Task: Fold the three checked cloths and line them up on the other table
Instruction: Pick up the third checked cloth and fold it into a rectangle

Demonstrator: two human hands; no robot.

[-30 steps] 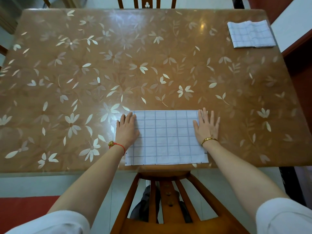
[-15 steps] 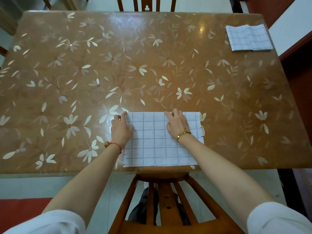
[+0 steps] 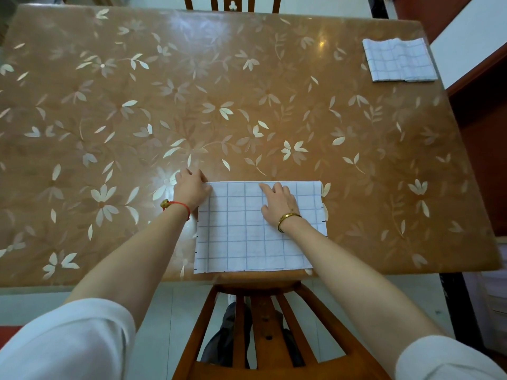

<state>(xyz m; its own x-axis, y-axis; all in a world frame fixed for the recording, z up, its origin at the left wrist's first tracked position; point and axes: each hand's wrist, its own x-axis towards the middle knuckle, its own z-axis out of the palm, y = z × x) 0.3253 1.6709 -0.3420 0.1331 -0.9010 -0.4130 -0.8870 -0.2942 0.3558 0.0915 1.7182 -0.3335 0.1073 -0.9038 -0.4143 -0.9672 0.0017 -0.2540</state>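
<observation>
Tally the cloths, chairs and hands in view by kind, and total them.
Cloths: 2, the near cloth and the corner cloth
Chairs: 2, the near chair and the far chair
Hands: 2, the left hand and the right hand
Total: 6

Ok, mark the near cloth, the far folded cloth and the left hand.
near checked cloth [image 3: 247, 237], head view, bare middle.
far folded cloth [image 3: 399, 60], head view, centre.
left hand [image 3: 190, 192], head view, back of hand.
</observation>
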